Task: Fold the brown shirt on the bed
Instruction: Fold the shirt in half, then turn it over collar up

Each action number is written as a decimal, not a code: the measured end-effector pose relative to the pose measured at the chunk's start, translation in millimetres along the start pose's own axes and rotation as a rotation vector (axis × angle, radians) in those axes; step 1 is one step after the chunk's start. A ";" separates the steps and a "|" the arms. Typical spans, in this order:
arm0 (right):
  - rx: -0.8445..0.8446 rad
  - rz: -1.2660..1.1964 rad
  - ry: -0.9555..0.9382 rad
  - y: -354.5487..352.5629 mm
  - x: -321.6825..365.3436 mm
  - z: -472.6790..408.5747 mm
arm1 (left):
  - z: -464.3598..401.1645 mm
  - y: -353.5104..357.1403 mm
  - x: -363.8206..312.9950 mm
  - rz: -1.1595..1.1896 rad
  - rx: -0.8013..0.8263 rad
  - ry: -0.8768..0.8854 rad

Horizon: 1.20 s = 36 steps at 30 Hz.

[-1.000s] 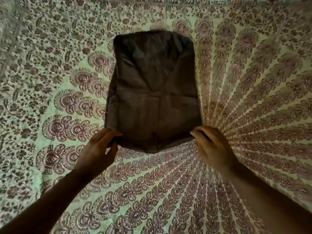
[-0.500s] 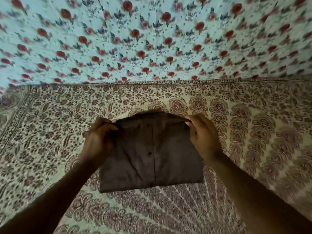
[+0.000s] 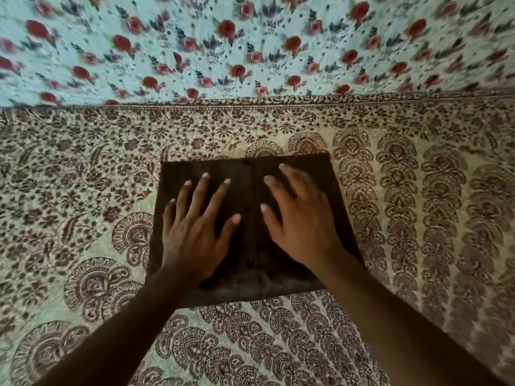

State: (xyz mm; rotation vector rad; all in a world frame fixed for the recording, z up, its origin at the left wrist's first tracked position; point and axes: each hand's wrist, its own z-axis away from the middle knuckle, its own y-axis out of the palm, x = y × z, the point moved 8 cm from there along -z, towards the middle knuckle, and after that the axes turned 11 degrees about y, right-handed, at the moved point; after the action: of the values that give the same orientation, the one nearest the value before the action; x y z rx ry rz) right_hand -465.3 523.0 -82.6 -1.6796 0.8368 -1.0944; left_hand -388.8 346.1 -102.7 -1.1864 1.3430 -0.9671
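1. Head view: brown woven button-front shirt (image 3: pixel 303 168), already folded to a flat, squarish packet, lies on the bed, on the paisley-print cotton bedspread (image 3: pixel 83 190), toward its far edge, where a red-rose floral sheet (image 3: pixel 250 51) begins.
2. Head view: my left hand (image 3: pixel 195 232) is flat on the left half of the packet, fingers spread, palm down, gripping nothing.
3. Head view: my right hand (image 3: pixel 302 224) is flat on the right half, also splayed and unclenched, slightly motion-blurred; pressing, not grasping.
4. Head view: the button placket (image 3: pixel 252 190) runs away from me between the two hands, so the packet's long axis looks near-to-far, though only just. Both hands sit equally near it, one each side.
5. Judgement: fold looks done or nearly so; this reads as a smoothing pass. If another fold is wanted, the near hem, partly hidden under my forearms, is the edge to take, left and right corners together.
6. Risk: uneven pressing could skew layers.
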 end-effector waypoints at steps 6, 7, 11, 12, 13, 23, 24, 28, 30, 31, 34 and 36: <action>0.138 0.177 0.202 42.2 -44.8 22.1 | -3.4 35.0 18.6 -0.003 0.033 -0.102; 0.143 0.185 0.231 42.8 -50.1 20.3 | -3.2 38.5 19.9 0.006 0.044 -0.112; 0.161 0.182 0.252 44.8 -48.1 18.9 | -8.5 39.8 25.0 0.104 0.100 -0.098; 0.172 0.181 0.254 44.2 -47.2 18.0 | -6.3 31.9 28.5 0.115 0.089 -0.139; 0.191 0.192 0.259 42.7 -46.4 17.3 | -0.4 21.9 34.9 0.104 0.062 -0.235; 0.320 -0.332 0.077 29.0 37.2 24.8 | 41.3 4.3 63.4 0.463 0.174 -0.771; 0.439 -0.433 0.152 39.0 39.3 25.6 | 38.9 5.5 62.3 0.543 0.170 -0.777; 0.615 -0.655 0.448 31.6 49.1 22.8 | 27.5 -10.9 45.6 0.804 0.175 -0.624; 0.760 -0.876 0.628 17.5 55.3 26.6 | 26.0 -31.1 11.6 1.075 0.256 -0.460; 0.844 -0.989 0.687 11.1 59.0 30.1 | 27.7 -39.2 -7.8 1.189 0.330 -0.367; 0.845 -1.139 0.712 -9.3 53.9 36.8 | 49.4 -52.2 -55.9 1.443 0.538 -0.241; 0.699 -1.096 0.764 -18.0 35.2 41.7 | 63.3 -52.0 -77.5 1.622 0.528 -0.347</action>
State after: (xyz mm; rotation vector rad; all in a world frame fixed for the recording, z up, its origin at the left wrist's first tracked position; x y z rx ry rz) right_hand -412.6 511.8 -62.4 -1.0136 -0.1991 -2.4995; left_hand -322.6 416.9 -45.2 0.2983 1.1499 0.1245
